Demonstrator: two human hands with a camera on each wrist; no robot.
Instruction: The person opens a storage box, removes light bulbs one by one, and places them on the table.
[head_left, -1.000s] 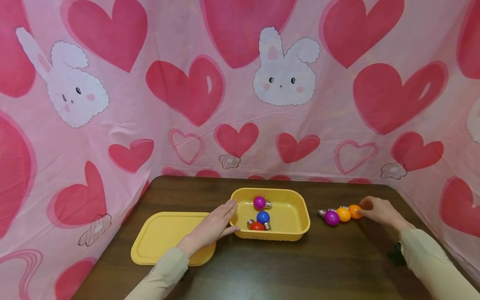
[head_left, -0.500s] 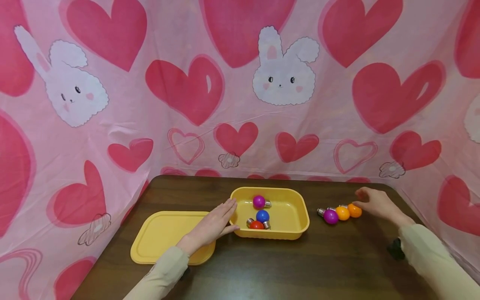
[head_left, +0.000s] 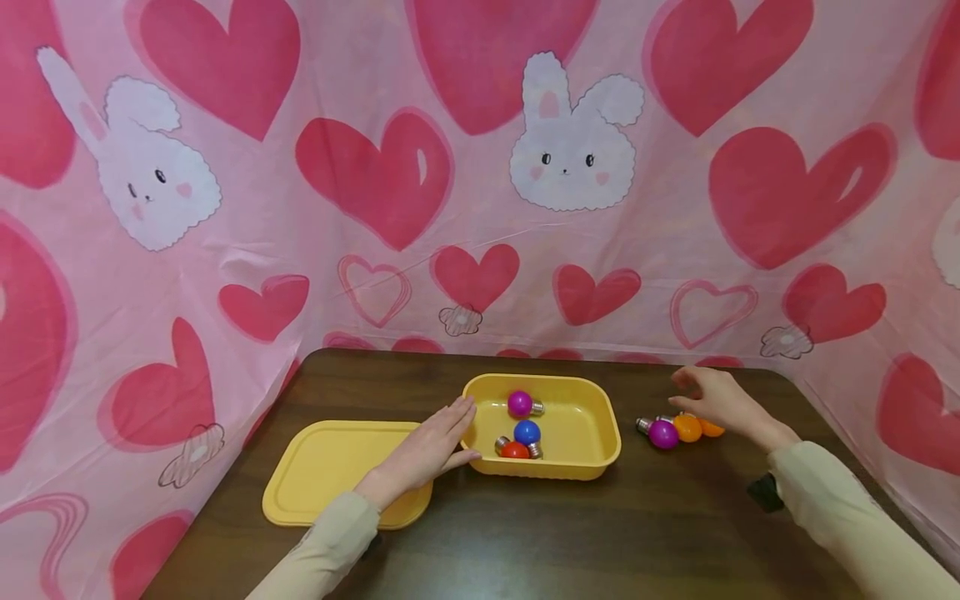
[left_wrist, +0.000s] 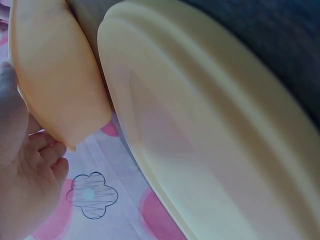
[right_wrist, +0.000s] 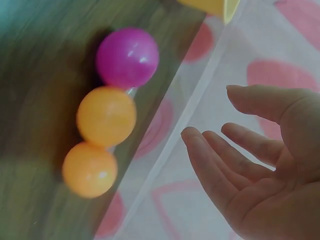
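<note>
My left hand (head_left: 425,448) lies against the left end of a yellow plastic box (head_left: 592,468), its fingers fairly straight and touching the rim. Inside the box are a magenta light bulb (head_left: 519,404), a blue bulb (head_left: 527,432) and a red bulb (head_left: 514,450). To the right, on the table, a purple bulb (right_wrist: 128,57) and two orange bulbs, one in the middle (right_wrist: 106,116) and one at the end (right_wrist: 90,170), sit in a row. Raised just behind this row, my right hand (head_left: 722,402) holds nothing, thumb and fingers apart. It partly hides the end orange bulb in the head view.
A yellow lid (head_left: 330,467) lies on the dark wooden table (head_left: 540,542) left of the box, partly under my left forearm. A pink cloth with hearts and rabbits (head_left: 480,208) hangs around the table's back and sides.
My right hand has left the end orange bulb, lifting and moving left above the row. The left hand stays at the box. The bulbs keep their places.
</note>
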